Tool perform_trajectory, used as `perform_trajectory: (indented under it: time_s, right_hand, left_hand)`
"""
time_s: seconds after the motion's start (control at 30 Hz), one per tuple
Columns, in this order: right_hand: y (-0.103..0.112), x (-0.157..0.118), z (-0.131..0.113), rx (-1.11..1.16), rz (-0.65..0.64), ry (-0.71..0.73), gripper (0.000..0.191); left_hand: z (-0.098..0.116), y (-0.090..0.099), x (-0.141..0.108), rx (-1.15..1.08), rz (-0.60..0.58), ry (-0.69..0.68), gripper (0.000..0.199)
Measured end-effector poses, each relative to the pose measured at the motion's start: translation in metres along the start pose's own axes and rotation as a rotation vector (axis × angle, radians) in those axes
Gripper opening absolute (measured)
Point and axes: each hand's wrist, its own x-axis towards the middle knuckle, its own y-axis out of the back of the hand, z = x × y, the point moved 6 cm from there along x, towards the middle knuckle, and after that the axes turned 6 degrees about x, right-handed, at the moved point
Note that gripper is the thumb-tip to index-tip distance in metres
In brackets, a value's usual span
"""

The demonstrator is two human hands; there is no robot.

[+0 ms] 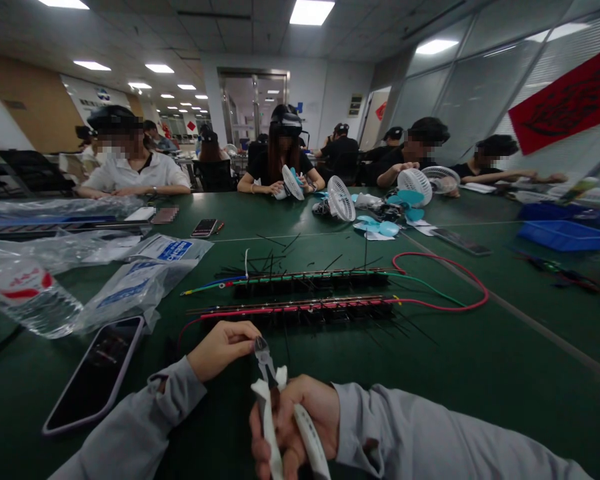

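Observation:
My right hand (pixel 313 410) is wrapped round the white handles of a pair of diagonal cutters (pixel 265 360), whose jaws point up and away from me. Thumb and fingertips of my left hand (pixel 225 350) are pinched together right at the jaw tips; whatever is between them is too small to make out. Just beyond both hands lies a long black row of parts (pixel 330 311) with a red cable along it and thin black cable-tie tails sticking out. Behind it runs a second black row (pixel 310 285) with a green wire (pixel 433 285).
Left of my hands are a phone (pixel 97 373), a water bottle (pixel 35 293) and plastic bags (pixel 145 273). A red cable loop (pixel 486 293) curves out at right, near blue trays (pixel 563 235). Across the table, several people sit around white fan parts (pixel 341 199).

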Motion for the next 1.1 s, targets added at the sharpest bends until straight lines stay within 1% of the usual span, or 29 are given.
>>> perform_trajectory:
  time_s: [0.07,0.13,0.3,0.63,0.77,0.9,0.93,1.0,1.03,1.1]
  right_hand:
    - [0.0,-0.001,0.001,0.011,0.001,-0.017,0.025]
    - [-0.002,-0.004,0.001,0.03,0.024,-0.035,0.021]
    - [-0.005,-0.009,-0.001,0.057,0.104,-0.019,0.023]
    - [-0.006,-0.012,0.002,0.04,0.196,-0.037,0.022]
    - [-0.005,-0.013,0.0,0.031,0.184,-0.023,0.021]
    - [-0.005,-0.013,-0.001,0.03,0.13,-0.012,0.021]
    - [-0.005,-0.013,-0.002,0.032,0.117,-0.006,0.022]
    - [-0.004,-0.013,-0.002,0.028,0.089,-0.001,0.022]
    - [-0.004,-0.013,-0.002,0.023,0.075,-0.005,0.022]
    - [-0.003,-0.012,-0.001,0.019,0.052,-0.011,0.023]
  left_hand:
    - [0.0,-0.001,0.0,0.008,-0.002,0.002,0.016]
    - [0.0,-0.002,0.001,0.014,-0.006,0.007,0.017]
    - [-0.001,-0.003,0.002,0.041,-0.013,0.019,0.02]
    - [-0.001,-0.008,0.003,0.034,-0.026,0.026,0.018]
    - [0.0,-0.009,0.004,0.041,-0.02,0.037,0.02]
    - [0.003,-0.01,0.002,0.071,0.003,0.027,0.019]
    - [0.003,-0.009,0.001,0.084,0.017,0.022,0.018]
    - [0.005,-0.005,-0.001,0.129,0.099,-0.001,0.016]
    - [0.007,-0.001,-0.003,0.169,0.168,-0.018,0.014]
    - [0.013,0.012,-0.008,0.263,0.372,-0.1,0.012]
